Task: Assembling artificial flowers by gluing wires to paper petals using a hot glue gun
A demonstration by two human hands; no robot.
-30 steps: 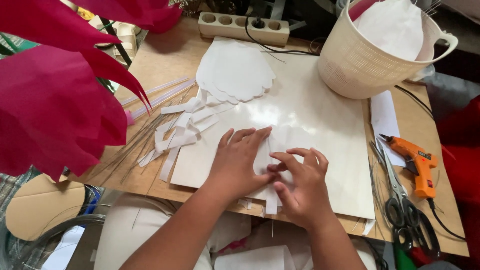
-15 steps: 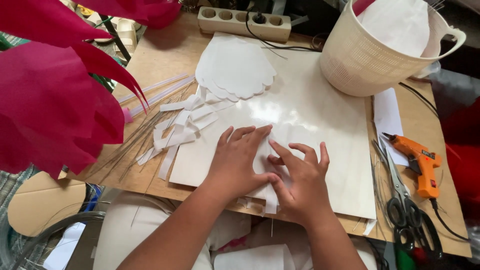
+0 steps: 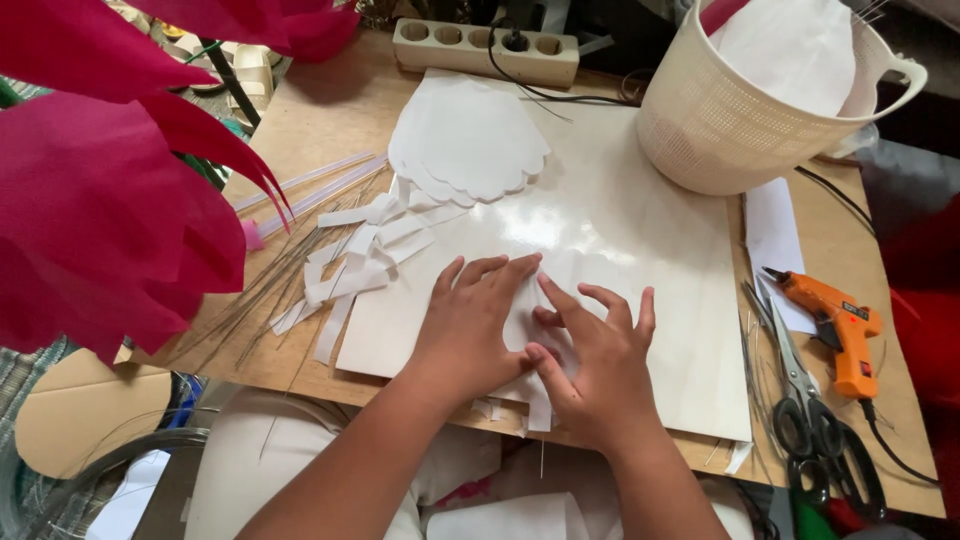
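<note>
My left hand [image 3: 472, 322] lies flat, fingers spread, on a white paper piece [image 3: 527, 312] near the front edge of a glossy white board [image 3: 620, 230]. My right hand [image 3: 596, 362] sits beside it, fingertips and thumb pressing the same paper down; a white strip [image 3: 538, 408] pokes out below my hands over the board's edge. A stack of white scalloped petal shapes [image 3: 468, 145] lies at the far end of the board. Loose white paper strips [image 3: 362, 258] are scattered left of my left hand.
A cream plastic basket [image 3: 735, 125] holding white paper stands back right. An orange glue gun [image 3: 838, 325] and scissors [image 3: 805, 400] lie at the right. Thin wires [image 3: 262, 290], clear glue sticks [image 3: 305, 185], a power strip [image 3: 485, 48] and large magenta paper petals [image 3: 110, 190] are at the left and back.
Both hands stay on the paper piece; my right fingers have shifted slightly, smoothing it against the board. Nothing else has moved.
</note>
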